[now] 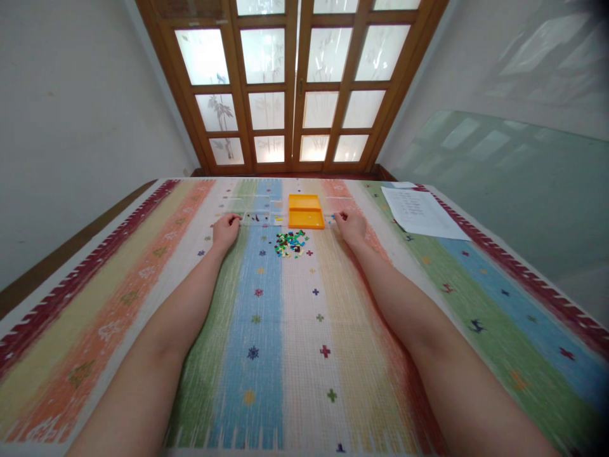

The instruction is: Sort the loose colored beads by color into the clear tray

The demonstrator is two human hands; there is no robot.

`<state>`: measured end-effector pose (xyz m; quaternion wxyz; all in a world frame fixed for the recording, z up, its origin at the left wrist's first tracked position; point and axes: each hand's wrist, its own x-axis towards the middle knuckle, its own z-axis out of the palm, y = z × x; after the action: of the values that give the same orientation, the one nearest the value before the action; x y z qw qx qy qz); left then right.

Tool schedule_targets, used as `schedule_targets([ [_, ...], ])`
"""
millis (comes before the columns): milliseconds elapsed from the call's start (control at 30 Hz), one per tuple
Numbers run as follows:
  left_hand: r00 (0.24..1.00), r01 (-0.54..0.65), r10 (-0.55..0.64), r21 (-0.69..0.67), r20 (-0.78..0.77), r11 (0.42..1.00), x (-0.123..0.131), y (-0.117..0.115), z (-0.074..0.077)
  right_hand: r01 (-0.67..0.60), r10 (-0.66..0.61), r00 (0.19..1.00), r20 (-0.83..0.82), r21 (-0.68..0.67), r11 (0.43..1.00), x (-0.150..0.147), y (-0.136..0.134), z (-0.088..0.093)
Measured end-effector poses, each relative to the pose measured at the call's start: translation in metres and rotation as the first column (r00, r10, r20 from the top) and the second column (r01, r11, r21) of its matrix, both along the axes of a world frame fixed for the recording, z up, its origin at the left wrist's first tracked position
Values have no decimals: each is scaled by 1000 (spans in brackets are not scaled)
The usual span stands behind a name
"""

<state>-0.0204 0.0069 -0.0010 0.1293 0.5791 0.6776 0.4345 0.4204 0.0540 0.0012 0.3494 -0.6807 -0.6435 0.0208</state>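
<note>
Right hand (352, 226): curled just beside orange box (305, 202), could not tell whether gripping | Left hand (225, 230): curled at clear tray (264, 220), likewise unclear | Pile of small coloured pieces (291, 242): lay between both, bodyward, slightly nearer right, without clear long axis

Left hand (226, 228): at the edge of the clear tray (266, 225). Right hand (351, 225): just right of the open orange case (304, 202). Piece pile (291, 244): between forearms.
</note>
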Motion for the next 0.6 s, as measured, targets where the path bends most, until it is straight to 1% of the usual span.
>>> schedule_targets([
  [133, 995, 68, -68, -5, -79, 998, 12, -7, 6, 36, -36, 999, -1, 1, 999, 1, 0, 1],
  [200, 980, 140, -138, 5, -146, 990, 20, -12, 9, 13, -13, 1000, -1, 11, 1000, -1, -2, 3],
  [267, 948, 241, -234, 5, -214, 971, 28, -16, 11, -40, 40, 999, 7, 33, 999, -8, -6, 5],
  [333, 905, 342, -333, -15, -264, 940, 36, -21, 13, -128, 127, 992, 18, 59, 990, -17, -13, 9],
  [400, 858, 426, -422, -53, -293, 903, 45, -25, 15, -261, 260, 965, 30, 63, 963, -27, -22, 14],
  [433, 836, 459, -458, -72, -303, 886, 48, -27, 16, -335, 333, 942, 39, 53, 941, -33, -27, 16],
  [500, 795, 513, -517, -105, -316, 852, 55, -30, 19, -441, 439, 897, 56, 42, 897, -44, -36, 19],
  [600, 748, 568, -581, -143, -321, 810, 60, -34, 23, -561, 557, 824, 101, 17, 828, -58, -47, 21],
])
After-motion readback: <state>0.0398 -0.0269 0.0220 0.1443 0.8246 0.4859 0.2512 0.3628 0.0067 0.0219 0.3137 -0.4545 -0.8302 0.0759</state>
